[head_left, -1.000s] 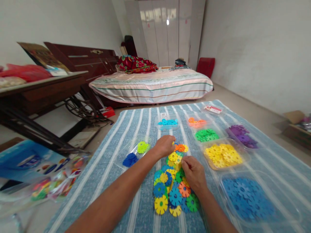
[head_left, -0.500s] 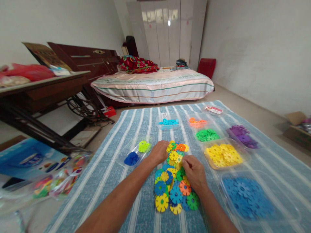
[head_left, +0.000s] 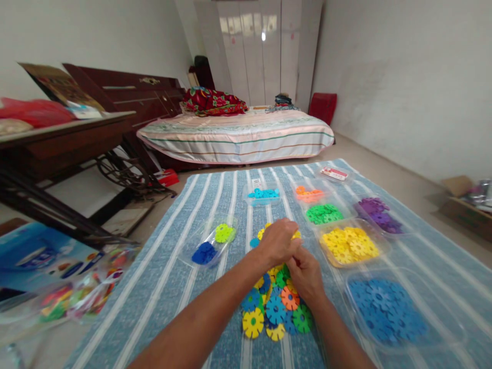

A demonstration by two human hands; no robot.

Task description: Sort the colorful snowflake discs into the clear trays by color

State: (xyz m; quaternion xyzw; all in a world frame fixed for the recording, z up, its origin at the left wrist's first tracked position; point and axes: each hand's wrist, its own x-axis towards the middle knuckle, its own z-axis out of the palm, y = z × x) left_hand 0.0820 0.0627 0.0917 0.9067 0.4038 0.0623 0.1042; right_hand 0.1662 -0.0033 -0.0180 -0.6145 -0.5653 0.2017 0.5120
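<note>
A mixed pile of notched plastic snowflake discs [head_left: 275, 309], in yellow, blue, green and orange, lies on the striped cloth in front of me. Over its far part, my left hand [head_left: 280, 240] is closed with the fingers bent down, hiding the discs beneath. My right hand [head_left: 308, 275] is closed at the pile's right side, thumb and fingers pressed together. The two hands meet at the fingertips, and whatever they hold is hidden. Nearest on the right is a clear tray of yellow discs [head_left: 349, 245]. On the left, another tray holds lime discs [head_left: 224, 233] and dark blue discs [head_left: 203, 253].
Further trays hold blue discs [head_left: 386, 310], green discs [head_left: 324, 214], purple discs [head_left: 378, 215], orange discs [head_left: 308, 193] and light blue discs [head_left: 263, 193]. A labelled clear box [head_left: 334, 174] sits at the far right corner. Beyond the table stands a bed [head_left: 238, 136].
My left hand has moved right, across the far part of the pile, to meet my right hand. The right hand has stayed nearly in place. The view has shifted slightly.
</note>
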